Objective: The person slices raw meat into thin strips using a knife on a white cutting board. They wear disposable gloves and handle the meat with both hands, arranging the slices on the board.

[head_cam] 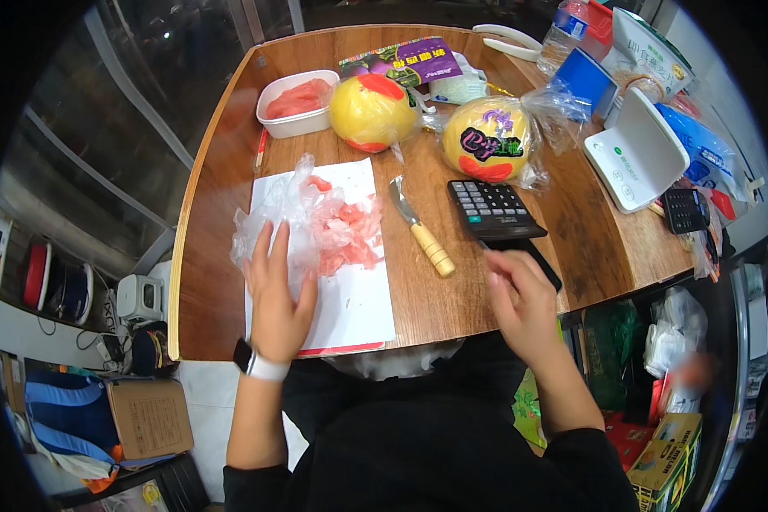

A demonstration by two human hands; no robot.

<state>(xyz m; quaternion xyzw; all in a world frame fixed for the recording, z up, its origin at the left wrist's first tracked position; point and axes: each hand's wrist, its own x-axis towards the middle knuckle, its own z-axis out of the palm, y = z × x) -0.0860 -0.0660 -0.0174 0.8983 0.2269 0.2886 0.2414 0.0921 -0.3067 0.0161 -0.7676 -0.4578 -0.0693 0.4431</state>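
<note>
My left hand [278, 294], with a white-banded watch on its wrist, lies with fingers spread over crumpled clear plastic film [275, 211]. Pink pomelo membrane scraps [352, 233] sit against the film, and white paper [352, 313] is underneath. My right hand [525, 304] has curled fingers beside a dark phone [541, 262], which it partly hides; whether the fingers grip its edge is unclear. Just beyond the phone is a black calculator [493, 205]. A knife [422, 233] with a curved blade and pale wooden handle lies between my hands.
Two wrapped yellow pomelos [374, 112] stand farther back, beside a white tub [297, 125] of peeled pink flesh. A purple printed packet [416, 57] lies behind. At right are a white stand [621, 169], a blue box [582, 83] and a plastic bottle [563, 38].
</note>
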